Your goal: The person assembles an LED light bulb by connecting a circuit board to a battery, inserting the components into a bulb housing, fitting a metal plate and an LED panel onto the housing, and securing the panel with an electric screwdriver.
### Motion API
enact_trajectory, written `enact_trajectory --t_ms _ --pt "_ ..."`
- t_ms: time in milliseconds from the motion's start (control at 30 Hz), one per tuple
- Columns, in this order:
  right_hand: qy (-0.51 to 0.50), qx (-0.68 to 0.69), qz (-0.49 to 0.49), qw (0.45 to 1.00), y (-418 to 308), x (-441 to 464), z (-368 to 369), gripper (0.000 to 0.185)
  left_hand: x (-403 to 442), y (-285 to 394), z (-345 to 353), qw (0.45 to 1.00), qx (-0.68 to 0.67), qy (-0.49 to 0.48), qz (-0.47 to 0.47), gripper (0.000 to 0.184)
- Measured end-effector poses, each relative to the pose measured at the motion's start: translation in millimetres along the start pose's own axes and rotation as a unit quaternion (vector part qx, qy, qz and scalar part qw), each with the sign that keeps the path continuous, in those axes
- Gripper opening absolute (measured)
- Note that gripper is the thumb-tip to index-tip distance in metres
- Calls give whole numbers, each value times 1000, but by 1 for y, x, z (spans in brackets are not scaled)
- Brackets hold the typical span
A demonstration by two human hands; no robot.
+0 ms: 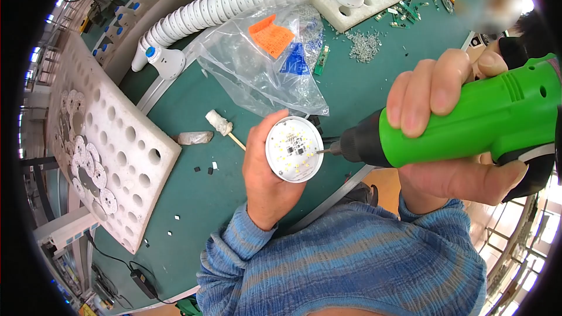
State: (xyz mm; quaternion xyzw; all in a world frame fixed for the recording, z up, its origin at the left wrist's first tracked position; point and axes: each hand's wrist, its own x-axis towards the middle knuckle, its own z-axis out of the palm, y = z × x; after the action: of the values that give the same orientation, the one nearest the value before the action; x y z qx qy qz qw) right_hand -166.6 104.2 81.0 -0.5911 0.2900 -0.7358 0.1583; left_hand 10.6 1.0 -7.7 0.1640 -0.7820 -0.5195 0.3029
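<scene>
Green-and-black plastic power screwdriver (pixel 480 111) held at a round white lamp (pixel 293 140)

The left hand (pixel 266 181) is closed around the lamp, gripping its side from the left, with the thumb along the upper rim. The lamp is above the near edge of a green-topped workbench (pixel 199 210), its open face turned up, showing a white circuit board dotted with small yellow LEDs and black chips.

The right hand (pixel 430 90) is wrapped around the screwdriver, 4 fingers over the top of the body and the thumb along the lower side. The tool lies nearly level, its thin metal bit (pixel 329 151) pointing left, the tip over the right part of the lamp's face; whether it touches a screw, I cannot tell.

Just beyond the lamp lies a clear plastic bag (pixel 228 70) with an orange paper label (pixel 271 36). To the left, a thin wooden stick with a wrapped white head (pixel 219 123) lies near a white foam panel full of round holes (pixel 126 164), which carries flat white discs (pixel 93 169). Past the bag sit a heap of small silvery pieces (pixel 364 45) and a long row of nested white cups (pixel 222 9).
</scene>
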Motion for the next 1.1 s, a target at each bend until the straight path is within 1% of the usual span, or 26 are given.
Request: enact_trajectory --t_ms 33,100,200,233,300,333,367,433,467,500,533,567,600,633,667,767,833,867,900,967,1033,1100 --pt "-4 0 1 1000 -1 0 -1 85 -1 -1 0 1000 -7 -6 -10 74" --pt "-6 5 9 1000 -3 1 0 86 -1 -2 0 1000 1 -7 -2 74" --pt "13 4 51 999 -14 4 3 86 0 -1 0 1000 4 -7 5 73" --pt "24 8 50 998 -17 5 4 84 1 0 -1 1000 3 -7 5 73" --pt "49 15 33 998 -23 6 5 80 4 0 -1 999 -13 24 29 71" --pt "68 11 35 997 -26 5 4 77 4 -1 -3 999 -40 31 16 70" --pt "88 6 36 995 -30 4 2 74 6 -1 -7 999 -16 42 9 70" --pt "130 -22 67 989 -38 2 -8 68 7 -1 -17 996 46 69 34 72" --pt "153 -14 104 983 -39 -2 -11 61 7 3 -20 996 -25 83 7 78" --pt "177 -6 141 974 -40 -6 -14 55 7 9 -24 995 -25 97 -14 84" --pt "200 5 176 964 -42 -11 -17 50 4 10 -28 991 -62 115 -27 85" --pt "233 -113 236 937 -42 -18 -12 48 1 10 -33 985 -100 135 -39 87" --pt "261 -229 291 892 -41 -26 -9 47 -2 11 -38 984 -110 130 -50 88" --pt "288 -232 333 867 -38 -35 -10 45 -6 12 -45 983 -120 127 -60 89" --pt "315 -234 374 841 -33 -44 -12 48 -9 14 -47 981 -130 123 -71 90" --pt "266 -216 475 811 -26 -75 -14 57 -13 18 -47 989 -112 93 -40 87" --pt "217 -236 523 790 -20 -89 -10 63 -15 23 -46 973 -214 47 -78 89" --pt "182 -258 534 785 -18 -95 -7 70 -16 24 -46 959 -264 26 -96 90" --pt "160 -257 549 779 -15 -100 -4 68 -17 26 -44 943 -311 18 -116 90" --pt "92 -331 518 784 -9 -113 1 64 -19 30 -37 904 -400 6 -151 89" --pt "75 -351 530 768 -13 -107 12 64 -26 28 -35 839 -506 -13 -202 90" --pt "58 -380 524 760 -14 -106 20 66 -30 23 -32 786 -580 -43 -212 90"
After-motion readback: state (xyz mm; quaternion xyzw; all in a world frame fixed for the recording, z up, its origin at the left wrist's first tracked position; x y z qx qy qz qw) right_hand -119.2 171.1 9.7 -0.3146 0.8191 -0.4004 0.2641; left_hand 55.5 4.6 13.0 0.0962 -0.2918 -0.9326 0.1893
